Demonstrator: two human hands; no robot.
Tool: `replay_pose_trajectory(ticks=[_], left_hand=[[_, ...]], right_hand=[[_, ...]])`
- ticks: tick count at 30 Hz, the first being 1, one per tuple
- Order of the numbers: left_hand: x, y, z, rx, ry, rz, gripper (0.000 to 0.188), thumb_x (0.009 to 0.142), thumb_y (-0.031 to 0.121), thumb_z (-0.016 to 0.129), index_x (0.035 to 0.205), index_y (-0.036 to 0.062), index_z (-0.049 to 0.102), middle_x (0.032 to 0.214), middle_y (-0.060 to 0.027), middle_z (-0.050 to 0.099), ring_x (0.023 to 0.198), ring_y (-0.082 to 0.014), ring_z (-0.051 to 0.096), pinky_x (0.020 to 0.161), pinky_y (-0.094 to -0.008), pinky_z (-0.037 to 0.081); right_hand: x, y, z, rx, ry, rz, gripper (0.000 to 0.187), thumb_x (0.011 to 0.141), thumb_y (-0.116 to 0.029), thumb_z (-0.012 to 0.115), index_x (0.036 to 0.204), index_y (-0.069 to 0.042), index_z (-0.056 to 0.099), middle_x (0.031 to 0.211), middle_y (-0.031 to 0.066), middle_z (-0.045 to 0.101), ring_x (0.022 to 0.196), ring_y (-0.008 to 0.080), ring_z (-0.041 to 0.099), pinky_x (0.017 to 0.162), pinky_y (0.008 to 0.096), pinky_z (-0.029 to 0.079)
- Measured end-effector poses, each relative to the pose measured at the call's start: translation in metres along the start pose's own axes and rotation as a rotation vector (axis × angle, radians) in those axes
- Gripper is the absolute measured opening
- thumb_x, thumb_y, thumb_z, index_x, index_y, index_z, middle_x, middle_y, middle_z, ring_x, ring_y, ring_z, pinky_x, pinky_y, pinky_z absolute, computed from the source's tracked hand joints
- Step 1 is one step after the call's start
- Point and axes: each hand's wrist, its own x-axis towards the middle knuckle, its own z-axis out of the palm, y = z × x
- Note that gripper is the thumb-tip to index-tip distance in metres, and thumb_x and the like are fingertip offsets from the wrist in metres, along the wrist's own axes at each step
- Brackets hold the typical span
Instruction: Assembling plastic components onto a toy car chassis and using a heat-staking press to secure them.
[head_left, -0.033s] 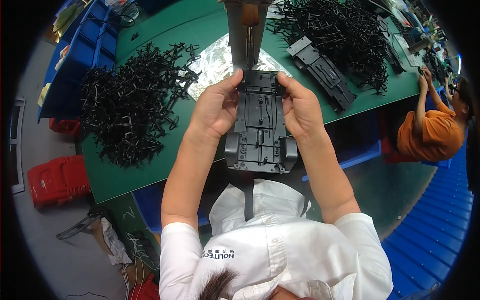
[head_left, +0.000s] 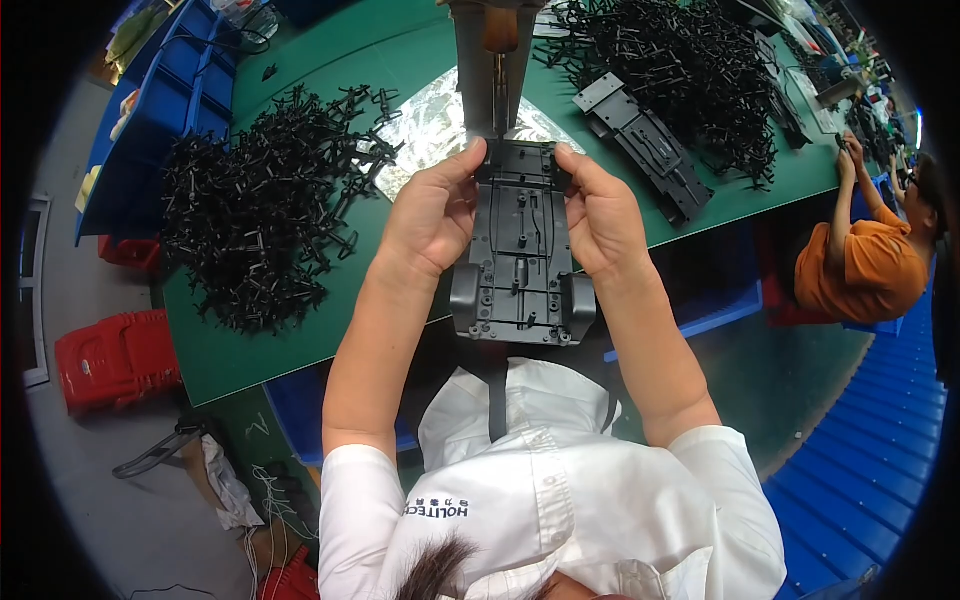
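Note:
Between my two hands is a black moulded plastic chassis, its ribbed, studded inner face showing. Curved flanges stick out at both sides of its near end. My left hand is closed on the far left edge, thumb on the corner. At the far right edge my right hand grips in the same way; the other fingers are partly hidden under the part. A vertical machine post with a thin metal rod stands just beyond the far end. Whether the rod touches the chassis I cannot tell.
Heaps of small black plastic pieces lie on the green table at left and far right. A similar chassis rests right of my hands. Silvery sheet surrounds the post. A co-worker in orange sits at the right.

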Motion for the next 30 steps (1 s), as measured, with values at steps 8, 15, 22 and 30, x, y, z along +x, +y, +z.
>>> replay_pose_trajectory(ticks=[8,15,22,30], left_hand=[[0.003,0.001,-0.001,0.024,0.039,0.012,0.02,0.085,0.019,0.063,0.096,0.0029,0.059,0.088,-0.0042,0.059,0.082,-0.0139,0.055,0.076,-0.0266,0.048],[-0.001,0.005,0.003,-0.001,0.02,-0.041,0.02,0.087,0.021,0.062,0.094,0.0022,0.057,0.085,-0.0071,0.059,0.072,-0.0144,0.058,0.064,-0.0284,0.054],[0.0,0.005,0.003,-0.05,0.011,-0.058,0.022,0.087,0.021,0.061,0.093,0.0015,0.056,0.081,-0.008,0.06,0.069,-0.0159,0.062,0.06,-0.0286,0.055],[-0.003,0.007,0.009,-0.009,0.004,-0.048,0.023,0.087,0.023,0.061,0.092,0.0012,0.056,0.079,-0.0078,0.06,0.066,-0.0145,0.062,0.057,-0.0277,0.056]], right_hand=[[0.005,-0.002,-0.005,0.045,-0.027,0.066,0.019,0.089,-0.015,0.055,0.099,0.001,0.058,0.092,0.0072,0.061,0.081,0.0148,0.059,0.069,0.0279,0.05],[0.004,-0.005,-0.001,0.059,-0.012,0.114,0.019,0.088,-0.017,0.057,0.099,-0.001,0.058,0.091,0.0061,0.06,0.081,0.0143,0.059,0.069,0.0277,0.051],[0.002,-0.006,0.0,0.045,0.003,0.123,0.021,0.088,-0.018,0.057,0.101,-0.001,0.057,0.091,0.0063,0.06,0.081,0.0136,0.059,0.071,0.0271,0.051],[0.001,-0.009,0.003,0.05,0.036,0.125,0.021,0.088,-0.018,0.059,0.1,-0.001,0.056,0.091,0.0066,0.059,0.079,0.0133,0.058,0.071,0.0269,0.051]])
